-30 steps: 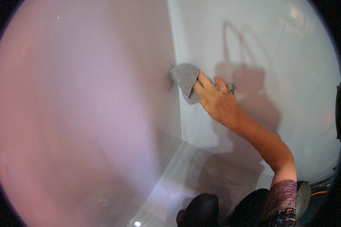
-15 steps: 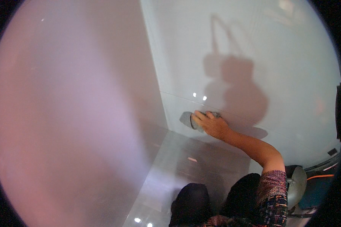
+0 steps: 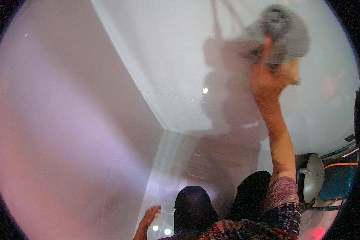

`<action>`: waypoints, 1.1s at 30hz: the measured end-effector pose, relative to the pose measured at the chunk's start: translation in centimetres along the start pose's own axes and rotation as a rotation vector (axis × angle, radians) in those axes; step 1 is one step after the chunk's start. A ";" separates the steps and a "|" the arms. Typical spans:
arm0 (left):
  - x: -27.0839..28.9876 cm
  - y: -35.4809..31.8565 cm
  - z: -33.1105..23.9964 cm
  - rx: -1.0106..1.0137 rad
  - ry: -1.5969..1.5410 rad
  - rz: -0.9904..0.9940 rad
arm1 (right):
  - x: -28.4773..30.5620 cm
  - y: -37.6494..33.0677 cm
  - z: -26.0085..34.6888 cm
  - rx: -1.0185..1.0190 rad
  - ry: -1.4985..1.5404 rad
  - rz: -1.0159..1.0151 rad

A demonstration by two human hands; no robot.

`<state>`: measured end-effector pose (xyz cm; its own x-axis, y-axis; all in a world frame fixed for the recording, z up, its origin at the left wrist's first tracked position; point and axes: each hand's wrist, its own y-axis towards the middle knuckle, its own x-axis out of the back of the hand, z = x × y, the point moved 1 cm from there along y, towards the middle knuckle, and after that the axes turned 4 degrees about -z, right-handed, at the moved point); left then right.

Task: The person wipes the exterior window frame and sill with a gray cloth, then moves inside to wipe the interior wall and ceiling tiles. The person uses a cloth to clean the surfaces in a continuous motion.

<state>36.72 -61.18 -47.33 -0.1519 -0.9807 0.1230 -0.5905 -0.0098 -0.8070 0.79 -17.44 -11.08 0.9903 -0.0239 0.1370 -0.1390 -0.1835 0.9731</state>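
A broad pinkish wall [image 3: 64, 132] met a white wall [image 3: 168, 76] in a corner above a glossy floor [image 3: 176, 148], where a person's dark-clad legs [image 3: 193, 206] showed at the lower edge. A grey cloth [image 3: 298, 34], blurred and bunched, was high on the right in front of the white wall; whether it touched the surface could not be told, nor could a long axis be made out. A rounded metal object [image 3: 314, 180] stood lower right. The right hand [image 3: 270, 82], fingers closed on the cloth, was much the nearer; the cloth lay beyond its knuckles, in line with the outstretched forearm. The left hand [image 3: 150, 215], loosely open with nothing visible in it, hung low, well apart from the cloth.
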 end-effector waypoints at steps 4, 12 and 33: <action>-2.4 2.1 -15.4 -0.406 0.043 -0.230 | -2.1 -7.0 4.3 0.212 0.380 0.193; -14.9 0.2 -37.8 -0.872 -0.567 -0.067 | -1.3 -20.2 5.5 0.272 0.621 1.018; -18.9 1.0 -46.0 -1.689 -0.038 -0.331 | 8.4 -6.9 -20.6 -0.349 -0.406 -0.156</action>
<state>2.49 -33.67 -23.87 0.1417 -0.9834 0.1131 -0.7095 -0.0212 0.7044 10.01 3.82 -12.81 0.9108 -0.4118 -0.0290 0.0855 0.1193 0.9892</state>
